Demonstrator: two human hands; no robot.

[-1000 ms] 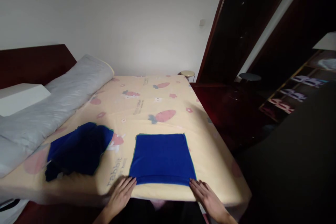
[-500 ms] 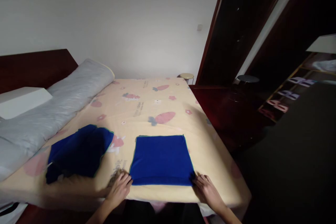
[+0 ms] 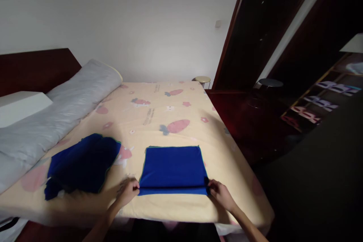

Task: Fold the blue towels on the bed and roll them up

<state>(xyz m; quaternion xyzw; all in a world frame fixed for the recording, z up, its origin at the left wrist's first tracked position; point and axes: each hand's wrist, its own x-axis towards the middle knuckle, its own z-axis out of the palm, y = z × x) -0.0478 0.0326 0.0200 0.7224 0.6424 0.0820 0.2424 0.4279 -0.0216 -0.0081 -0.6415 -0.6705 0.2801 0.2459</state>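
I had left hand (image 3: 129,191) and right hand (image 3: 222,193) pinching the flat blue cloth (image 3: 173,167) at its near corners, near edge folded. Crumpled cloth (image 3: 83,166) lay left, on the bed (image 3: 154,134).

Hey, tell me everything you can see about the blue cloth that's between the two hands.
The blue cloth looks like soft, thin fabric, roughly four-sided, with thin green edging along its sides and far edge. It lies mostly flat on the patterned sheet, close to the near edge of the bed. A narrow band runs across its near end, with a dark crease or shadow behind it. The left hand holds its near left corner and the right hand its near right one.
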